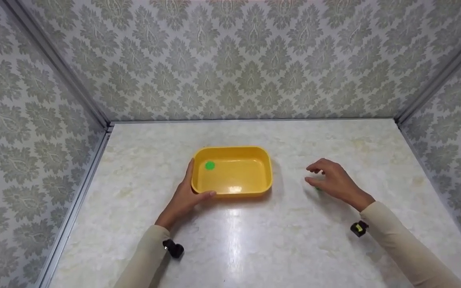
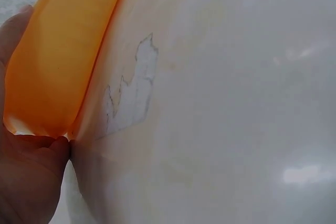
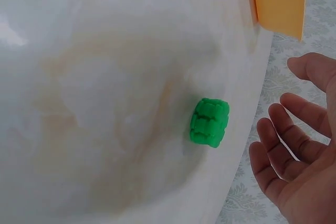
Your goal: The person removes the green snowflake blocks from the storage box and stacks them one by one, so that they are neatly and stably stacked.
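Observation:
A yellow plastic tray (image 1: 250,172) sits on the table, a green round piece (image 1: 209,165) lying inside near its back left corner. My left hand (image 1: 183,201) grips the tray's left end, thumb along the front wall and fingers against the left side; the left wrist view shows the thumb touching the wall. To the right, my right hand (image 1: 334,181) hovers with fingers loosely bent and parted, holding nothing. Close by its fingers in the right wrist view is a small green toy wheel (image 3: 210,123) with a chunky tread, mostly covered by the hand in the head view.
The pale marbled table (image 1: 270,244) has a back edge along a patterned wall (image 1: 230,60), with similar side walls joined by grey metal strips. A torn-looking pale patch (image 2: 134,95) shows on the tabletop in the left wrist view. Both wrists carry small black cameras.

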Demonstrator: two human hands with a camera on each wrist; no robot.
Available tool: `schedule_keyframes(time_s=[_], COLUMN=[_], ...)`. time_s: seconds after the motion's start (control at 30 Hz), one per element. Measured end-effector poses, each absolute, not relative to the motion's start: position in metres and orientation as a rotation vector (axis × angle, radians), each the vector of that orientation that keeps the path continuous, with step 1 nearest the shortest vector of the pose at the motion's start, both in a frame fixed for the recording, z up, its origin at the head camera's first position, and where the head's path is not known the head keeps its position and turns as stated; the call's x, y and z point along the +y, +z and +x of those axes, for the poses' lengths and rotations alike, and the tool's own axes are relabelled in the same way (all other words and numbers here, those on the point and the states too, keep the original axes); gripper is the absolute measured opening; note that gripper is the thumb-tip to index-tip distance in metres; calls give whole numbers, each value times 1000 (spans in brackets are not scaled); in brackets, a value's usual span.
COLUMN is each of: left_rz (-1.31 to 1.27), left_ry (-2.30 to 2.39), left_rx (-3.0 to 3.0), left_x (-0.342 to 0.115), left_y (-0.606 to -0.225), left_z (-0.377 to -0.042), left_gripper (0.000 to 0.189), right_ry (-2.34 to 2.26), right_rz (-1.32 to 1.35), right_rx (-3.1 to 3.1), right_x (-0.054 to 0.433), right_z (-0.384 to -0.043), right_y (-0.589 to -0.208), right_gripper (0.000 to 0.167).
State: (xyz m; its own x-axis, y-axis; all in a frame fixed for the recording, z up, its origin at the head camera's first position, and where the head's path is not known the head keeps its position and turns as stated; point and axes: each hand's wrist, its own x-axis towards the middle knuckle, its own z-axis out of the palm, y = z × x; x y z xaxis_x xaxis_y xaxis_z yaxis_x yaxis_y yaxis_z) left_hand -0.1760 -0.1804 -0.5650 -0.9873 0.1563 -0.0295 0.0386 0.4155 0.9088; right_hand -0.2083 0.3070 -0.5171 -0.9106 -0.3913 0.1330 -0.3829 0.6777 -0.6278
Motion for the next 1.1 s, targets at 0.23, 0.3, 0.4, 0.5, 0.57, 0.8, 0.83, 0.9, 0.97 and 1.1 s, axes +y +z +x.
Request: schedule_keyframes(time_s=[0.23,0.3,0.4,0.5,0.57,0.8,0.83,0.9,0.97,1.1], left_rz=[165,163,152,154,167,160,160,159,162,157], left_ry=[1640,1633,1622,1628,1642,1626,1621,1619,1621,1608], left_rx=[2528,2521,2524,2531,2535,2552,2551,2553,2559,2565], left_x=[-182,-182,-183,-182,-180,-181,-181,-180,-180,-181], left_y=[-569,-570,-570,-569,-567,-565,-565,-565,-566,-568], left_z=[-180,-180,-180,-181,-182,-177,-177,-177,-177,-176], left_gripper=[131,131,132,132,132,132,133,133,134,134], right_ry=[-1079,-1078,-1077,-1089,-1108,-1154,-1152,-1149,-1150,-1167], right_rz=[-662,-665,-687,-724,-758,-864,-870,-877,-886,-926], right_rx=[2851,2846,2828,2817,2819,2784,2780,2776,2770,2730], right_x=[294,289,280,271,264,235,231,223,216,202], right_z=[-212,-213,-216,-220,-223,-232,-232,-234,-235,-235], right_y=[-517,-517,-516,-513,-510,-500,-499,-496,-494,-492], right_gripper=[30,30,30,29,28,27,27,28,28,29])
